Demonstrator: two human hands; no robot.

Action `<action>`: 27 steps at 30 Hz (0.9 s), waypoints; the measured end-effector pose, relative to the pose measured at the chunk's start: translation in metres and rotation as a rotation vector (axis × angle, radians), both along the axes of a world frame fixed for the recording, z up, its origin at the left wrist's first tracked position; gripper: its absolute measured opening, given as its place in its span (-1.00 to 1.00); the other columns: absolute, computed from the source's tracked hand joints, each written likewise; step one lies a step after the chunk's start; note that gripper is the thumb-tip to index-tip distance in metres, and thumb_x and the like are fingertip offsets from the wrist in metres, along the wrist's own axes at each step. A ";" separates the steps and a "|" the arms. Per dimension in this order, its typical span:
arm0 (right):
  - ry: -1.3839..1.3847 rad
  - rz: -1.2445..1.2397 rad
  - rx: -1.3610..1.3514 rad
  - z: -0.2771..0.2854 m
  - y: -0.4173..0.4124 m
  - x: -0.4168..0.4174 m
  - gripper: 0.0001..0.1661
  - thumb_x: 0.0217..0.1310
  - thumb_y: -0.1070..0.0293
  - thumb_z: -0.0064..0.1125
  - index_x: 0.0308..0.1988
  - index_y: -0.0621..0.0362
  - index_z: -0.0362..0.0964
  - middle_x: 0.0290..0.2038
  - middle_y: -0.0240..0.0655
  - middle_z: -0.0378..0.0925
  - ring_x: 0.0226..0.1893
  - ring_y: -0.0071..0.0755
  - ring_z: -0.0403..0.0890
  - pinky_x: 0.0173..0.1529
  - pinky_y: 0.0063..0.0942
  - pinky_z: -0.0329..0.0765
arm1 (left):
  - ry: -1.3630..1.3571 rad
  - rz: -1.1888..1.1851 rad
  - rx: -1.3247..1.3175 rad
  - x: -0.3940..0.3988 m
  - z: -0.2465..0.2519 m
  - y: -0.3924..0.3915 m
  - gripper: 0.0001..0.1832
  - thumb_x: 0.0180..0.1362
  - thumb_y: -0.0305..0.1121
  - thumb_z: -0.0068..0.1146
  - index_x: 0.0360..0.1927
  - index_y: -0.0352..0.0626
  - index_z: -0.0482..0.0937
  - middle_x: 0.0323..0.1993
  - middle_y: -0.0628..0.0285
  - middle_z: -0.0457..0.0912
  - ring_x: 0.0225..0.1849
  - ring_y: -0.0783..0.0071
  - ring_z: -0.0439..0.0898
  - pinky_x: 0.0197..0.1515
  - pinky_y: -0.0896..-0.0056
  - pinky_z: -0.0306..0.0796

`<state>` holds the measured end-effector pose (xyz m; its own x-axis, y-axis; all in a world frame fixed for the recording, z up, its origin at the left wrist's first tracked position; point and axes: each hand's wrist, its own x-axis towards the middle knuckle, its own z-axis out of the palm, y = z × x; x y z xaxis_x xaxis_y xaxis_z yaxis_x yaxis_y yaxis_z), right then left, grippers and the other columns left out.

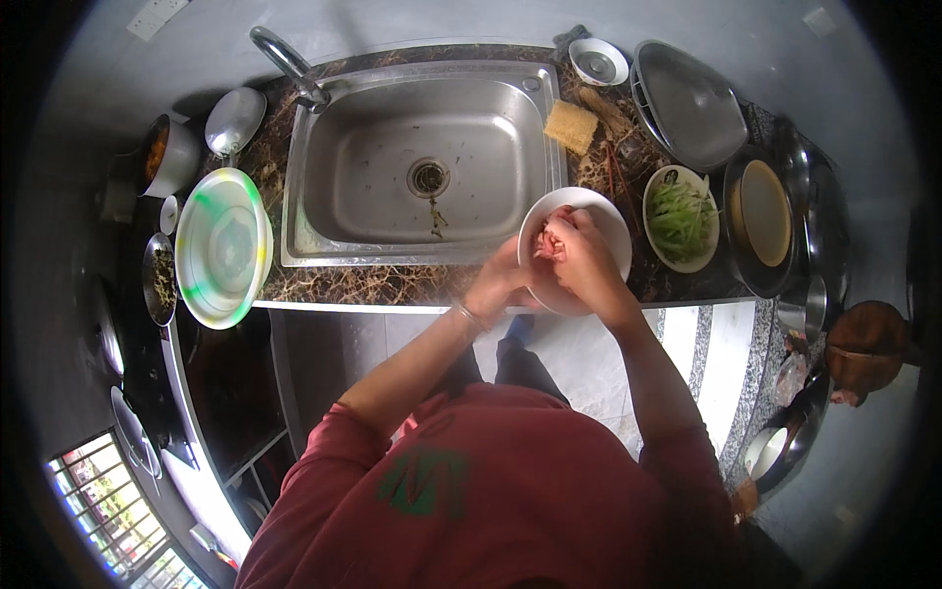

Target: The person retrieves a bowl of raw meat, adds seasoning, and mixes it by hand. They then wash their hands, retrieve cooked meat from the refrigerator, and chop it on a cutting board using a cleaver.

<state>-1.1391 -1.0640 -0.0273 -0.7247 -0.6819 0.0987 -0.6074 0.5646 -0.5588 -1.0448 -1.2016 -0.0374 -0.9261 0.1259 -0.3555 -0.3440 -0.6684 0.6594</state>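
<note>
A white bowl (612,228) is at the sink's front right corner, partly over the counter edge. My left hand (502,281) grips its left rim. Inside the bowl, my right hand (585,250) has its fingers closed around pieces of raw meat (548,245). The palm and part of the meat are hidden behind that hand. Just right of it stands a bowl of sliced green vegetable (681,217). To the left is the stainless steel sink (375,206), with scraps of green waste near its drain (428,177).
A chrome faucet (287,62) rises at the sink's back left. A green-and-white basin (234,250) stands left, beside a metal pot (176,158). A loofah sponge (571,127), chopsticks (618,173), a small bowl (611,55) and a grey tray (688,103) are on the right.
</note>
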 end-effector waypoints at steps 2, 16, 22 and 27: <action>-0.002 -0.068 -0.002 -0.006 -0.008 -0.001 -0.65 -0.11 0.48 0.15 -0.19 0.15 0.43 -0.16 -0.12 0.39 -0.16 0.04 0.44 -0.08 -0.11 0.37 | 0.042 0.011 0.027 0.001 -0.004 -0.004 -0.33 -0.08 -0.48 0.01 0.21 -0.05 0.21 -0.03 0.23 0.45 -0.13 0.41 0.54 -0.26 0.35 0.58; -0.054 -0.130 -0.066 0.006 0.000 -0.008 -0.55 -0.12 0.71 0.00 -0.11 0.25 0.37 -0.16 -0.03 0.40 -0.10 0.01 0.44 -0.03 -0.28 0.40 | -0.007 0.041 0.074 0.002 0.001 -0.016 -0.35 -0.04 -0.52 0.01 0.22 -0.10 0.20 -0.01 0.13 0.47 -0.11 0.35 0.57 -0.28 0.36 0.61; -0.040 0.012 -0.183 0.032 -0.006 0.006 -0.52 -0.21 0.59 0.17 -0.14 0.20 0.37 -0.12 -0.05 0.39 -0.01 0.08 0.37 0.07 -0.19 0.31 | -0.012 0.027 0.053 0.006 -0.009 -0.019 -0.33 -0.05 -0.53 0.00 0.24 -0.10 0.19 0.03 0.19 0.44 -0.08 0.40 0.54 -0.29 0.37 0.60; -0.008 0.132 0.055 0.016 -0.019 0.012 -0.41 -0.17 0.41 0.21 0.00 0.05 0.36 -0.13 -0.09 0.38 -0.04 0.08 0.37 0.06 -0.13 0.31 | -0.011 0.006 0.100 0.005 -0.008 -0.017 -0.32 -0.08 -0.52 0.03 0.22 -0.10 0.21 0.00 0.20 0.45 -0.03 0.39 0.51 -0.23 0.33 0.58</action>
<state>-1.1276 -1.0827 -0.0115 -0.6289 -0.7757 0.0527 -0.6739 0.5101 -0.5345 -1.0393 -1.2190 -0.0450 -0.9230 0.1558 -0.3517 -0.3467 -0.7331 0.5851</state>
